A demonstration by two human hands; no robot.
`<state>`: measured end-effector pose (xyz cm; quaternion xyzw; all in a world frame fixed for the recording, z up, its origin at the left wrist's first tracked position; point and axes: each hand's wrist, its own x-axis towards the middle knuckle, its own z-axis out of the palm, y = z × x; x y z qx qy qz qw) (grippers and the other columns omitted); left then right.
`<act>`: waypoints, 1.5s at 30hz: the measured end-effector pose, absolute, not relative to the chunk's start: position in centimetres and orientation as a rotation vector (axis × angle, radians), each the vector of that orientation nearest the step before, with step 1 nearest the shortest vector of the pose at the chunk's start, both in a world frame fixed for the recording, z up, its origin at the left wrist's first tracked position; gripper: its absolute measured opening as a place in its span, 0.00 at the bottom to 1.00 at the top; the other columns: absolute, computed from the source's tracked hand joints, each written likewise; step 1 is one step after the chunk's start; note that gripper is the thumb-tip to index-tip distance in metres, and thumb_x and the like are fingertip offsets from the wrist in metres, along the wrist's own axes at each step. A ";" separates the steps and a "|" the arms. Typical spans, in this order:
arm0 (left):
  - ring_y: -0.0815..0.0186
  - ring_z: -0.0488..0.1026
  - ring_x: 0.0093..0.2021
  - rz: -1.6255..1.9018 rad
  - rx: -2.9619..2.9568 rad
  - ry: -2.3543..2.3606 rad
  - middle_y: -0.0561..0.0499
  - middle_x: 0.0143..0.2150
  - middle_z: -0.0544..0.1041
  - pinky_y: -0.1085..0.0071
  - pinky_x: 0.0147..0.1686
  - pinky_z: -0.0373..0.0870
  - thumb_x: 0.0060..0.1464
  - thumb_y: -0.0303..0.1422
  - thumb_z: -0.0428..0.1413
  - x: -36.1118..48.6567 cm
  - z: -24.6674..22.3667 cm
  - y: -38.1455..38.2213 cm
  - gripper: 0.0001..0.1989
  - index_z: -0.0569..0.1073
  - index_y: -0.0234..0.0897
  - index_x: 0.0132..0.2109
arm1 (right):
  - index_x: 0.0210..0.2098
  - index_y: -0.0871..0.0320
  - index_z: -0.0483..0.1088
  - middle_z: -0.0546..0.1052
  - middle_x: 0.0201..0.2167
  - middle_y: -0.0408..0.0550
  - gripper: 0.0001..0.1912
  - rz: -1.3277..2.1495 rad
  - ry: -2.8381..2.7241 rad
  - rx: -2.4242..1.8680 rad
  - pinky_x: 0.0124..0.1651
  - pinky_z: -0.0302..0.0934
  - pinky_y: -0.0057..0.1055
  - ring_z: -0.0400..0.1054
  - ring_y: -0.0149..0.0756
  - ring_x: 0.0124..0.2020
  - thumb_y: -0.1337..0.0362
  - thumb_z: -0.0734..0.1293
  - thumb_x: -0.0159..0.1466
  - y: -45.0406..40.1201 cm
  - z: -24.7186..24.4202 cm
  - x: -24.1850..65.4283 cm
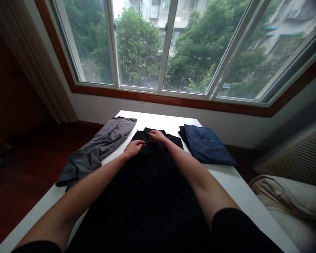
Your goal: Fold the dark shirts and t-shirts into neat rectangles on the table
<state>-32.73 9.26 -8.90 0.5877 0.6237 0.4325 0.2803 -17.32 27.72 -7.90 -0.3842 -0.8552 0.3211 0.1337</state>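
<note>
while both arms reach forward over the white table, the black collared shirt lies near its far edge, about midway between the two far corners, with its collar toward that edge. the left hand is over the left side of the shirt, its fingers bent and bunched narrow; whether cloth is caught between them, i cannot tell. the right hand is just below the collar, fingers curled down close together, and again i cannot tell if they pinch any fabric. the shirt's lower part blends with the wearer's dark top, so its hem can't be made out. grey trousers lie along the left edge, covering part of it, one end near the far left corner. folded navy clothing covers part of the right edge, something black showing beside it.
</note>
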 end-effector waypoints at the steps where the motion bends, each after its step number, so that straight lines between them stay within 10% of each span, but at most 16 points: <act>1: 0.56 0.80 0.49 1.123 1.685 1.787 0.44 0.47 0.84 0.61 0.54 0.73 0.61 0.30 0.53 -33.3 -8.9 8.8 0.14 0.83 0.39 0.46 | 0.54 0.59 0.76 0.84 0.41 0.51 0.16 0.937 -2.488 -1.111 0.39 0.72 0.28 0.79 0.35 0.33 0.62 0.60 0.75 27.2 -8.2 -17.3; 9: 0.51 0.78 0.52 0.637 1.531 2.529 0.40 0.51 0.81 0.62 0.50 0.71 0.60 0.33 0.52 -40.0 -9.5 6.1 0.17 0.79 0.40 0.53 | 0.68 0.52 0.63 0.77 0.57 0.56 0.32 0.423 -2.611 -1.142 0.56 0.67 0.39 0.73 0.52 0.57 0.50 0.68 0.69 20.7 -10.7 -20.0; 19: 0.53 0.79 0.52 0.740 1.621 2.160 0.43 0.55 0.81 0.66 0.49 0.71 0.53 0.35 0.59 -39.1 -9.9 3.3 0.27 0.77 0.38 0.60 | 0.60 0.50 0.71 0.76 0.57 0.51 0.19 0.458 -2.491 -1.193 0.60 0.64 0.35 0.72 0.45 0.58 0.63 0.62 0.71 21.7 -10.4 -20.0; 27: 0.48 0.77 0.52 0.519 1.957 2.547 0.40 0.49 0.81 0.57 0.51 0.66 0.66 0.37 0.52 -37.3 -9.9 2.3 0.13 0.76 0.40 0.52 | 0.57 0.53 0.77 0.79 0.57 0.46 0.21 0.728 -2.467 -1.083 0.62 0.65 0.33 0.73 0.42 0.58 0.70 0.64 0.66 22.7 -10.9 -20.4; 45: 0.54 0.74 0.52 0.454 1.842 2.748 0.45 0.50 0.79 0.60 0.50 0.66 0.68 0.36 0.50 -38.8 -9.8 1.6 0.15 0.79 0.43 0.53 | 0.57 0.52 0.79 0.79 0.57 0.45 0.23 0.742 -2.399 -1.037 0.66 0.61 0.34 0.72 0.42 0.59 0.70 0.66 0.65 25.0 -11.6 -25.7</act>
